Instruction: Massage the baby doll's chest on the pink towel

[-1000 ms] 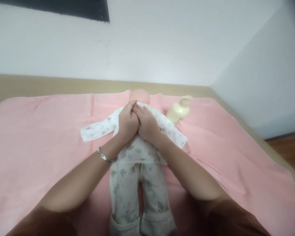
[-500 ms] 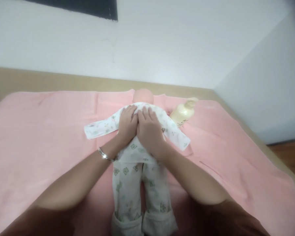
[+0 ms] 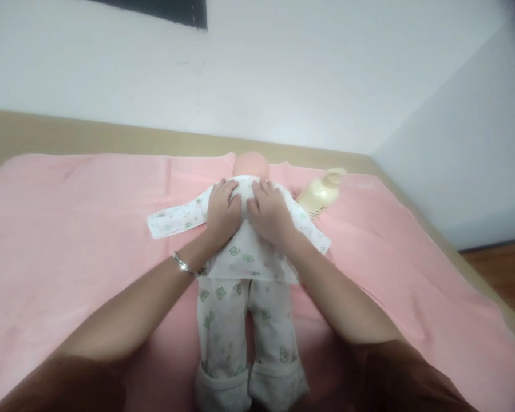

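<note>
A baby doll lies face down, its bald head at the far end. It wears a white printed top with sleeves spread to both sides, and matching trousers with folded cuffs. My left hand rests flat on the left side of the doll's upper back, fingers toward the shoulder; a silver bracelet circles that wrist. On the right side of the back lies my right hand, fingers stretched out. A narrow strip of the top shows between the two hands.
A pink blanket spreads beneath the doll over a tan padded surface. Right of the doll's shoulder leans a pale yellow pump bottle. White walls rise behind and to the right, with a wooden floor at far right.
My right hand has shifted right across the doll's back, opening a gap from my left hand. My left hand stays in nearly the same place.
</note>
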Action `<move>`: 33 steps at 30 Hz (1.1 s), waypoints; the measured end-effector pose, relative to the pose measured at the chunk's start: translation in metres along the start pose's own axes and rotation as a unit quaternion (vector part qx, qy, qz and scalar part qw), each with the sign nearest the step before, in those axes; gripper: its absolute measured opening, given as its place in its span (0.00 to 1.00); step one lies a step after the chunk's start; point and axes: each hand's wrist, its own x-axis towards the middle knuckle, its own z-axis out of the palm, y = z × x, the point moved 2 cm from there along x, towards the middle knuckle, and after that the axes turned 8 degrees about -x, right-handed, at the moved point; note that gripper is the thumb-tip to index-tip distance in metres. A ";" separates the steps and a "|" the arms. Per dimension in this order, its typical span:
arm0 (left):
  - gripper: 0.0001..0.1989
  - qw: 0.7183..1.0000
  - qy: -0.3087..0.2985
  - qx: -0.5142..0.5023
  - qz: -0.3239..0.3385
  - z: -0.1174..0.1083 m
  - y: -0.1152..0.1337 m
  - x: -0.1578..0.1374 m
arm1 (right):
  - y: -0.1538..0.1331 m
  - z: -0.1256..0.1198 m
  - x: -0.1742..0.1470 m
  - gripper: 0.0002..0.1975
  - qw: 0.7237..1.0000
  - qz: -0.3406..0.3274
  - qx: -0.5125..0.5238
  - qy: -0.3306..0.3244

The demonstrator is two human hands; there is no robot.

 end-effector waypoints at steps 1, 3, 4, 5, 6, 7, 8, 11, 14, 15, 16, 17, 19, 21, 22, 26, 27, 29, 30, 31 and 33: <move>0.22 1.000 0.007 -0.008 -0.001 0.000 -0.001 0.000 | -0.010 -0.002 -0.007 0.29 1.000 -0.019 -0.013 -0.009; 0.22 1.000 0.019 -0.024 -0.004 -0.001 -0.002 -0.001 | -0.024 -0.004 -0.016 0.29 0.996 -0.075 -0.027 -0.031; 0.22 0.999 0.021 -0.029 -0.005 -0.001 -0.002 -0.002 | -0.026 -0.004 -0.018 0.29 0.994 -0.101 -0.026 -0.040; 0.22 0.999 0.022 -0.033 -0.005 -0.002 -0.002 -0.002 | -0.025 -0.004 -0.016 0.29 0.992 -0.118 -0.021 -0.046; 0.22 0.999 0.022 -0.033 -0.005 -0.002 -0.002 -0.002 | -0.021 -0.003 -0.012 0.29 0.991 -0.126 -0.012 -0.049; 0.23 0.999 0.022 -0.032 -0.003 -0.002 -0.001 -0.002 | -0.013 -0.002 -0.006 0.29 0.991 -0.124 -0.002 -0.052; 0.23 0.999 0.020 -0.029 -0.001 -0.001 0.000 -0.002 | -0.003 -0.001 0.001 0.28 0.992 -0.116 0.010 -0.056; 0.23 1.000 0.019 -0.020 0.002 -0.001 0.002 -0.002 | 0.025 0.002 0.020 0.31 0.998 -0.024 0.024 -0.051; 0.22 1.000 0.020 -0.016 0.002 -0.001 0.002 -0.002 | 0.028 0.002 0.018 0.32 0.998 0.055 -0.001 -0.040; 0.22 1.000 0.022 -0.015 0.002 -0.001 0.002 -0.002 | 0.021 0.001 0.012 0.32 0.997 0.065 -0.018 -0.031; 0.22 1.000 0.023 -0.013 0.001 -0.002 0.001 -0.002 | 0.012 -0.001 0.004 0.31 0.997 0.062 -0.036 -0.020; 0.22 1.000 0.024 -0.012 0.000 -0.002 0.000 -0.002 | 0.000 -0.002 -0.004 0.30 0.998 0.045 -0.053 -0.007; 0.22 1.000 0.024 -0.011 -0.005 -0.003 -0.001 -0.002 | -0.023 -0.003 -0.020 0.29 0.997 -0.038 -0.073 -0.005; 0.22 1.000 0.025 -0.013 -0.010 -0.003 -0.003 -0.002 | -0.036 -0.003 -0.028 0.28 0.992 -0.100 -0.070 -0.015; 0.22 1.000 0.026 -0.014 -0.010 -0.004 -0.004 -0.002 | -0.036 -0.003 -0.027 0.28 0.991 -0.116 -0.057 -0.020; 0.22 1.000 0.029 -0.008 0.006 -0.004 -0.002 -0.003 | -0.004 -0.001 -0.001 0.27 0.996 -0.086 0.005 -0.032; 0.22 1.000 0.027 -0.006 0.008 -0.004 -0.001 -0.003 | 0.005 -0.001 0.007 0.28 0.997 -0.061 0.011 -0.037; 0.23 1.000 0.021 -0.001 0.008 -0.004 0.001 -0.003 | 0.017 -0.002 0.015 0.29 0.999 -0.011 0.009 -0.048; 0.22 1.000 0.015 0.004 0.007 -0.004 0.002 -0.003 | 0.017 -0.004 0.015 0.30 0.999 0.011 -0.001 -0.051; 0.22 1.000 0.009 0.011 0.005 -0.004 0.002 -0.002 | 0.014 -0.005 0.011 0.30 0.998 0.027 -0.019 -0.052; 0.23 0.999 -0.007 0.035 0.006 -0.003 0.003 -0.001 | 0.000 -0.008 -0.002 0.30 0.996 0.026 -0.067 -0.048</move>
